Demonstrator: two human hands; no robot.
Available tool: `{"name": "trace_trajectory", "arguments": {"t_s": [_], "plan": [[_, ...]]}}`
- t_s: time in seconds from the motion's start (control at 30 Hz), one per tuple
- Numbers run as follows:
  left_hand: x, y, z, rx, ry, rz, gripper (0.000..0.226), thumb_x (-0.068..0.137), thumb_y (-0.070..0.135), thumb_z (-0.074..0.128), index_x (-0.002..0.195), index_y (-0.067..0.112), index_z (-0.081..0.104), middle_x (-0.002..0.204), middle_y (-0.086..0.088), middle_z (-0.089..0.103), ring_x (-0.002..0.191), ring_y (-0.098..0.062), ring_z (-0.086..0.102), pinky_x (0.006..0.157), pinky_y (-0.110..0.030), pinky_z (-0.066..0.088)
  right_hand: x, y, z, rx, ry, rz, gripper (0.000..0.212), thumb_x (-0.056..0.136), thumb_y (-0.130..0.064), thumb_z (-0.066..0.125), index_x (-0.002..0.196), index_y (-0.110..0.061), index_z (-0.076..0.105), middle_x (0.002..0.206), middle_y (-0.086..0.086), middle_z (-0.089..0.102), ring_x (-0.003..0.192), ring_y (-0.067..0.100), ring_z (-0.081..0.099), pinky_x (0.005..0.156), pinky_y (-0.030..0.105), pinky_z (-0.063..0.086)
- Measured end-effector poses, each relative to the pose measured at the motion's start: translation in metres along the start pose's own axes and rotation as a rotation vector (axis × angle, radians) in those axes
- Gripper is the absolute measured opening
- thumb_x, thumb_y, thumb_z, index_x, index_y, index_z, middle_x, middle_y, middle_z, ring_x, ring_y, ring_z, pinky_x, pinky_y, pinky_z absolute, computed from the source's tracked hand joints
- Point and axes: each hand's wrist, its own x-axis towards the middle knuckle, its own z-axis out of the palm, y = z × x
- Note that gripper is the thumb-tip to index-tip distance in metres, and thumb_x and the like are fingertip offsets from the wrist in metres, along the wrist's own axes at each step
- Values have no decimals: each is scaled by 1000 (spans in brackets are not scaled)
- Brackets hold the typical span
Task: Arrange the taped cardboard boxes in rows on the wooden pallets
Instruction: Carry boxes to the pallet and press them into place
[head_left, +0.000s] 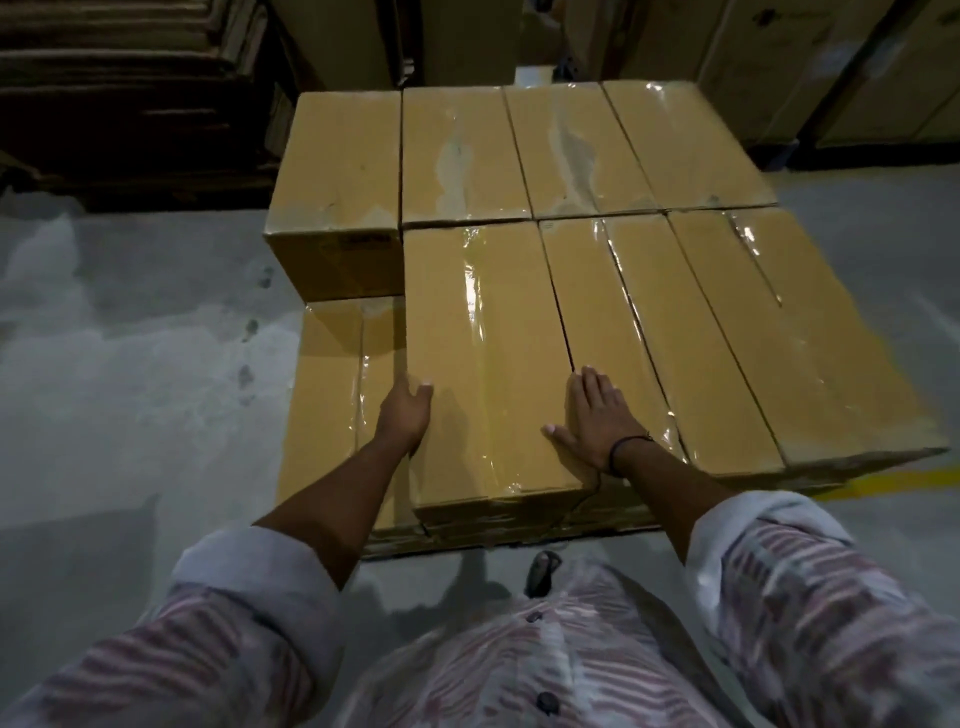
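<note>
I note: right hand (597, 415) flat, fingers straight, atop the long tan taped cardboard box (488, 322); left hand (405, 413) ungripped, pressing its left edge.

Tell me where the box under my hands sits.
The box is leftmost in the near top-layer row, centre of the head view, left hand on its left edge, right hand on its right.

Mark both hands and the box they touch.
left hand (403, 415), head view, back of the hand.
right hand (596, 422), head view, back of the hand.
box (483, 338), head view, taped top face.
</note>
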Motion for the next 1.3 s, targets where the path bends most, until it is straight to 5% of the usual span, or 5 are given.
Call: {"name": "trace_trajectory", "arguments": {"t_s": [0.17,0.33,0.87,1.1,1.3], "plan": [[12,8,19,-128,103,-103,54,108,40,45,155,16,37,147,-8,55,132,-31,53,109,-38,42,44,6,-4,-59,64,-112,104,93,-81,18,158,-8,-18,163,17,-29,152,33,-25,125,49,-9],[12,15,44,60,174,-180,78,104,46,51,163,15,11,164,-11,32,145,-34,39,116,-43,34,54,10,10,-19,156,-137,102,94,-79,12,157,-4,-16,163,19,-27,151,33,-26,125,51,-6],[24,11,38,269,80,-109,90,103,48,53,163,8,-1,169,-19,13,147,-41,34,113,-51,35,158,2,-31,-29,181,-145,109,90,-83,7,158,-1,-13,165,19,-24,153,30,-24,126,47,-7],[94,35,24,319,87,-16,77,108,41,45,162,4,4,165,-22,26,147,-38,35,115,-43,32,229,3,-63,-35,211,-143,110,89,-84,9,158,-1,-13,165,20,-23,153,30,-23,126,46,-6],[133,35,35,331,245,74,65,107,47,43,157,12,24,149,-11,52,125,-28,59,96,-35,47,271,4,-75,-52,230,-148,111,88,-86,9,158,-2,-14,164,20,-24,153,30,-23,126,47,-5]]}}
